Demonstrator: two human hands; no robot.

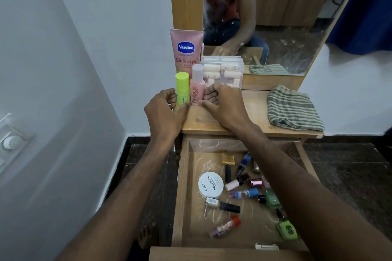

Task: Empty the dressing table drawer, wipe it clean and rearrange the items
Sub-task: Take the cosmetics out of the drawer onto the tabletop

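A tall mirror [275, 17] in a wooden frame rises from the back of the small dressing table [239, 121], which stands tight in the corner against the pale wall. Below the tabletop the drawer [191, 197] is pulled wide open, and its wooden floor shows pale scuff marks. A striped green and beige cloth [292, 110] lies crumpled on the right side of the tabletop, well apart from the bottles. At the back left a pink Vaseline Gluta-Hya tube [186, 48] stands upright on its cap, and just beside it a clear pack of small pale rollers [222, 72] leans against the mirror's base. In front of these stand a neon yellow-green stick [182, 88] and a small pink bottle with a translucent cap [197, 87], close together. The person's left hand [165, 112] is cupped loosely at the stick with fingers curled, and the right hand [222, 106] curls at the pink bottle's side (whether either one truly grips, I cannot tell). Down in the drawer lies a round white Zudio nail polish remover tub [210, 184], and around it a scatter of nail polish bottles [222, 205] on their sides, partly hidden under the right forearm.
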